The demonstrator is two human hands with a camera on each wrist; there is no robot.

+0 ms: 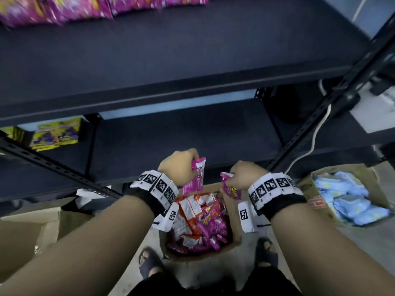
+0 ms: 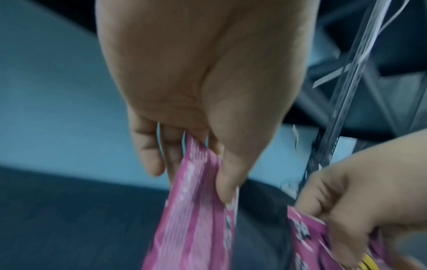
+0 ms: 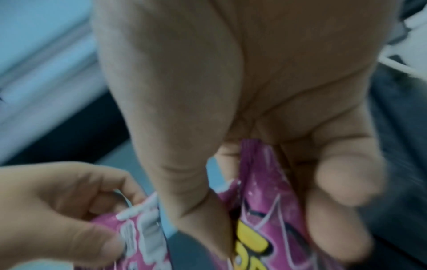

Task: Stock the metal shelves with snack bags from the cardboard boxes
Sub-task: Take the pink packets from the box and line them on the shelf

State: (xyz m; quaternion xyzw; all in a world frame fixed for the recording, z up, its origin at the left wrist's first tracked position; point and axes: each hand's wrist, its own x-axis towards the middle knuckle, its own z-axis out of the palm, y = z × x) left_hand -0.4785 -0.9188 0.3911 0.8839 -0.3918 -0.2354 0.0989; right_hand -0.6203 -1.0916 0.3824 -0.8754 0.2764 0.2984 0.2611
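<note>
Left hand [image 1: 178, 166] grip pinching pink bag [image 1: 195, 178], right hand [image 1: 245, 175] pinching another [image 1: 230, 188], above box rim [image 1: 236, 218], bare shelf [image 1: 171, 60] ahead

Wrists: black bands [image 1: 149, 199] carrying white blocks with black square markers [image 1: 270, 185] | arms: bare, sleeveless | feet: dark open-toed sandals [image 1: 149, 263]

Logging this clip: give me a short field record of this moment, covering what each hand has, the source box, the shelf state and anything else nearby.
left hand: pinches a pink snack bag by its top edge
right hand: grips a second pink bag, yellow print on its front
source box: open cardboard box on the floor between the feet, holding pink and orange-white packets
upper shelf: row of pink bags at the back, front bare
lower shelf: yellow bags at far left
other: box of light blue packets at right
</note>
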